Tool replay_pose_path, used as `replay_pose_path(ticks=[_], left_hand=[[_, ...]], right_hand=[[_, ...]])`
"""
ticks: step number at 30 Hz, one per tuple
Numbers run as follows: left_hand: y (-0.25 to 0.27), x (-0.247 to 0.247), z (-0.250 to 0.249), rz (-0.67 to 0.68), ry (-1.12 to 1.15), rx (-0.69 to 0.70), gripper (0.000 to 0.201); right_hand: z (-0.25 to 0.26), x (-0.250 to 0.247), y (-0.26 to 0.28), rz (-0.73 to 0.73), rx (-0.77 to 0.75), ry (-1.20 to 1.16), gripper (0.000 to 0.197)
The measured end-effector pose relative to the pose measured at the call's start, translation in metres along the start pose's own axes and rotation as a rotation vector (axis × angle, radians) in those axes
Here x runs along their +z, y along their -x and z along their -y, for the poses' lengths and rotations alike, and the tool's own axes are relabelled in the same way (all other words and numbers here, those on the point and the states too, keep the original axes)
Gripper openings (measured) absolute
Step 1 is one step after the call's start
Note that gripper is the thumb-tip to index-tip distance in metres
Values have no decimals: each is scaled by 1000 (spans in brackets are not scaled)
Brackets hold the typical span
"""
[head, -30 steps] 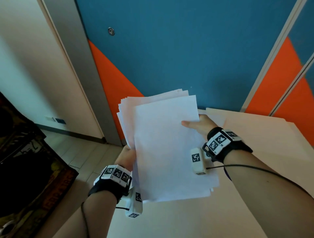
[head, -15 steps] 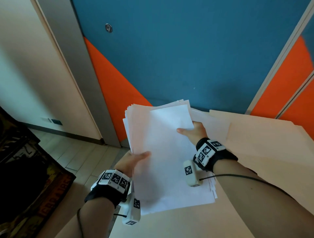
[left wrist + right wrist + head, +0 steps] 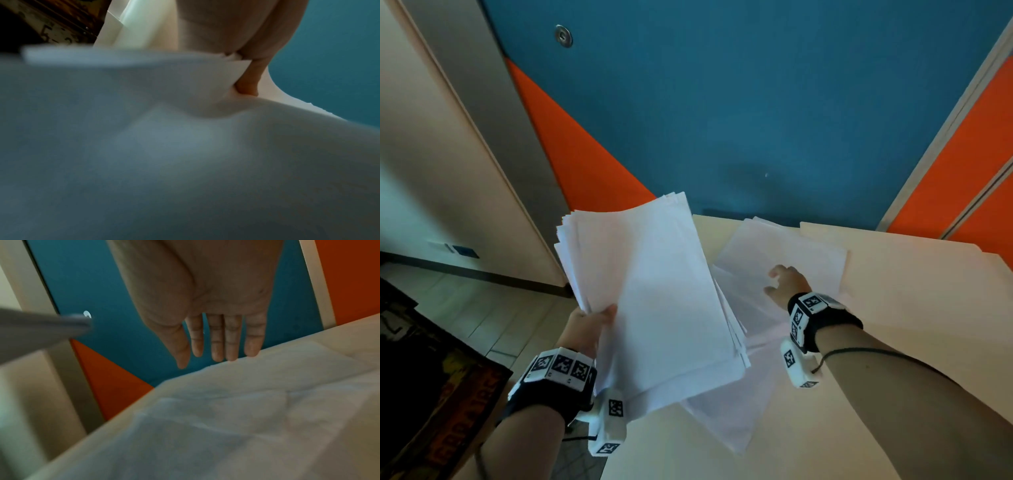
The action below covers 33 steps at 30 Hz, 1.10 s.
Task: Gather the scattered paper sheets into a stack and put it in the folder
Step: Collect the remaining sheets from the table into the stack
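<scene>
A thick stack of white paper sheets [image 3: 654, 294] [image 3: 185, 154] is held up in the air over the table's left edge. My left hand [image 3: 589, 325] [image 3: 248, 84] grips its left side, thumb on top. My right hand [image 3: 786, 281] [image 3: 218, 344] is off the stack, with straight fingers stretched over loose white sheets [image 3: 784, 253] [image 3: 246, 402] lying on the beige table [image 3: 893, 342]. Whether the fingertips touch those sheets I cannot tell. More loose sheets [image 3: 732, 421] lie under the held stack. A beige sheet-like folder [image 3: 911, 260] lies at the table's back right.
A blue and orange wall panel [image 3: 756, 120] rises right behind the table. To the left are a grey door frame [image 3: 493, 137], tiled floor [image 3: 482, 318] and a dark printed box [image 3: 431, 394] low at the left.
My right hand has let go of the stack and moved right and forward over the loose sheets on the table. The left hand now holds the stack alone, shifted left.
</scene>
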<state>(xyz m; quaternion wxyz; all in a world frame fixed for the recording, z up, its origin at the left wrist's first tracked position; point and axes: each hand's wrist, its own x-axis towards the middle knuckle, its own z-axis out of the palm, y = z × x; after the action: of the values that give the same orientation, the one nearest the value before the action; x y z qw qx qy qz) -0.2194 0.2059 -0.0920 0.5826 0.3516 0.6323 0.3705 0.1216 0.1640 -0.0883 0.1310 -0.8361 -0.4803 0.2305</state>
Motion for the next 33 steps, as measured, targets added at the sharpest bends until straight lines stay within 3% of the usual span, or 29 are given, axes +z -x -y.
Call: replay_pose_path(ticks=[6,15,22,33], left_hand=[[-36,6,-6,10,47,-6,37],[-65,7,-8,-25,87,17,36],[-67,8,-2,-22,128,17,33],[-51,13,2,24,120,15,36]], right_hand=[[-23,21,-28,115,61,215,59],[-15,22,-39,234,-17,483,54],[-10,27,-16,340,-73,565,90],[-15,33,24,354,-143,741,83]])
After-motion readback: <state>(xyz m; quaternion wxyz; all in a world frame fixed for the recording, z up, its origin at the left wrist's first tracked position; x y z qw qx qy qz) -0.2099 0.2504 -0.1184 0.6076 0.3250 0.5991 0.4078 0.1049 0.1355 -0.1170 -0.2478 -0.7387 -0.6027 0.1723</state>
